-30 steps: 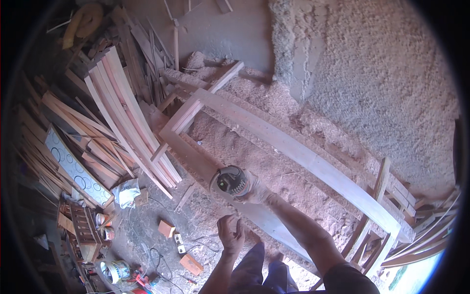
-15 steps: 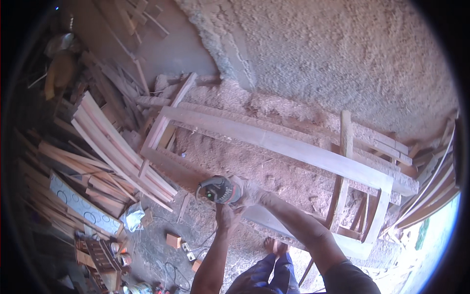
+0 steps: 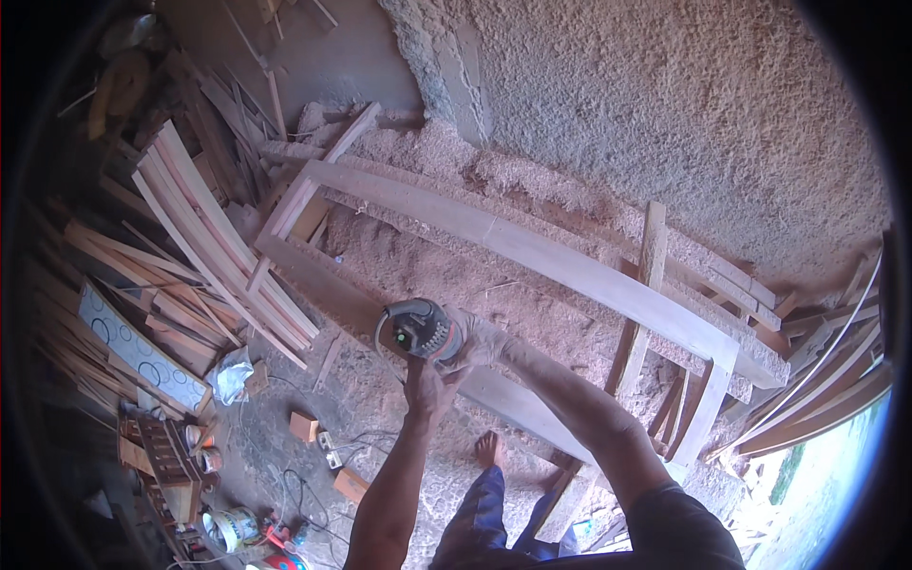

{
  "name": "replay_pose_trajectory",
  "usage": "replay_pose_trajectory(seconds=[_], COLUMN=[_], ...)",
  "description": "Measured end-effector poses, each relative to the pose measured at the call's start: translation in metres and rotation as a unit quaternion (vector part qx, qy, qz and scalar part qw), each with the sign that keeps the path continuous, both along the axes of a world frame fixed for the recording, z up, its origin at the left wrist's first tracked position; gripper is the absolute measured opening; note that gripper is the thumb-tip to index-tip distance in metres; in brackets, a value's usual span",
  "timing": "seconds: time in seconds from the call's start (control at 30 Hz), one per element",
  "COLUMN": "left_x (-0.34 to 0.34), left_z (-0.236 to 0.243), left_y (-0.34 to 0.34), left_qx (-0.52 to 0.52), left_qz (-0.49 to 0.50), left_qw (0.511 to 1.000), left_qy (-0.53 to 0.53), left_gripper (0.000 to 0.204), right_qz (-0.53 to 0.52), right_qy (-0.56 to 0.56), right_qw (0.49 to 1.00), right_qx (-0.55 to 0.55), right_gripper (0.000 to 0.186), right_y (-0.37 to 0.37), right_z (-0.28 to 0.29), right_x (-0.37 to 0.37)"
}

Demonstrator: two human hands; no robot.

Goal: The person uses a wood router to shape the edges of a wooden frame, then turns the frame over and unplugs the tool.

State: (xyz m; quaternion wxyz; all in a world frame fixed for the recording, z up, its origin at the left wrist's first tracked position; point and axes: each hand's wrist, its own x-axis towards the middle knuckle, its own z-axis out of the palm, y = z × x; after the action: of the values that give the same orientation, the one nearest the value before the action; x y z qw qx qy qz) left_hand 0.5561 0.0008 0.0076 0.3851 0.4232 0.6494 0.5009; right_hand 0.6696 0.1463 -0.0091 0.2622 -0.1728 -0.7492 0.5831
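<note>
My left hand [image 3: 430, 388] is closed around the near side of a dark, round-bodied handheld power tool [image 3: 421, 330] with vents and a reddish ring. From the right, my right hand [image 3: 480, 342], covered in pale dust, wraps the tool's other side. The tool rests over the near rail of a long wooden frame [image 3: 518, 404], and its working face is hidden beneath it. Bare wood shows along the rail on both sides of the tool. Across the frame runs the wider far rail [image 3: 513, 242]. A thin cord loops beside the tool's left end.
Rough support timbers [image 3: 638, 309] cross beneath the frame, above heaped sawdust [image 3: 408, 256]. Curved boards [image 3: 214, 237] lie stacked at left. On the floor are wood blocks [image 3: 304, 427], a power strip [image 3: 330, 450], cords and a white bucket [image 3: 231, 528]. A rough wall [image 3: 627, 104] rises behind.
The view has shifted, so the frame sits higher and farther left in it. Both hands and the tool have slid slightly right along the near rail. My feet have moved apart.
</note>
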Motion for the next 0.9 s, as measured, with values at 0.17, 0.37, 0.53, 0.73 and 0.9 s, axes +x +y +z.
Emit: replay_pose_trajectory(seconds=[0.17,0.37,0.53,0.73,0.9], left_x=[0.035,0.077,0.12,0.186,0.229], left_z=[0.01,0.001,0.0,0.019,0.006], left_y=[-0.008,-0.029,-0.035,-0.057,-0.084], left_qx=[0.003,-0.054,-0.003,-0.036,-0.005], left_qz=[0.07,0.005,0.121,0.147,0.014], left_qw=[0.964,0.97,0.917,0.855,0.998], left_qy=[-0.255,0.239,-0.381,-0.496,0.055], left_gripper=[0.093,0.1,0.097,0.09,0.077], right_qz=[0.015,0.026,0.035,0.023,0.009], right_qy=[-0.029,-0.059,-0.023,-0.082,-0.089], right_qw=[0.999,0.998,0.999,0.996,0.995], right_qx=[0.011,-0.009,0.015,0.034,0.033], right_gripper=[0.088,0.089,0.092,0.1,0.099], right_y=[-0.011,-0.025,-0.045,-0.065,-0.085], right_z=[0.005,0.004,0.01,0.014,0.015], right_x=[0.029,0.079,0.125,0.194,0.246])
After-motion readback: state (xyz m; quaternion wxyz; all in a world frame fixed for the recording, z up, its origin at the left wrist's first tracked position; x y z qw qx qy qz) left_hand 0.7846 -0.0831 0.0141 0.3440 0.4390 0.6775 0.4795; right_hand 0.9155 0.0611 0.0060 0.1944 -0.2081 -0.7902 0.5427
